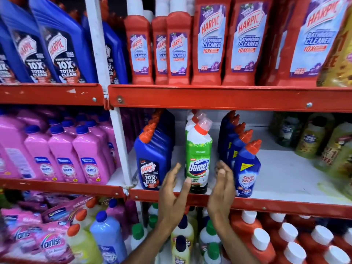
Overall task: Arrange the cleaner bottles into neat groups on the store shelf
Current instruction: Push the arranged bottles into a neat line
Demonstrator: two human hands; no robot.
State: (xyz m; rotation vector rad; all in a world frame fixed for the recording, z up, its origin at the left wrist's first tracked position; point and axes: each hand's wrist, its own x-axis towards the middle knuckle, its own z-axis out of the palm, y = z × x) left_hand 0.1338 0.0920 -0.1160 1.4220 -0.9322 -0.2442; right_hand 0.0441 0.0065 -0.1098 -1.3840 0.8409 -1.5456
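A green-and-white Domex bottle [198,159] stands upright at the front of the middle shelf [266,203], with more of its kind lined up behind it. Left of it runs a row of blue Harpic bottles [152,159]. To its right is a row of blue Sani Fresh bottles [246,168]. My left hand [174,189] is open just left of the Domex bottle, its thumb tip at the bottle's lower edge. My right hand [222,185] is open on the other side, between the Domex and the Sani Fresh rows. Neither hand grips anything.
Red Harpic bathroom cleaner bottles [209,44] fill the top shelf. Pink bottles [62,159] sit in the left bay. Yellow-green bottles [323,145] stand at the far right, with bare white shelf surface [285,174] before them. The bottom shelf holds mixed bottles [266,242] and Vanish packs [47,239].
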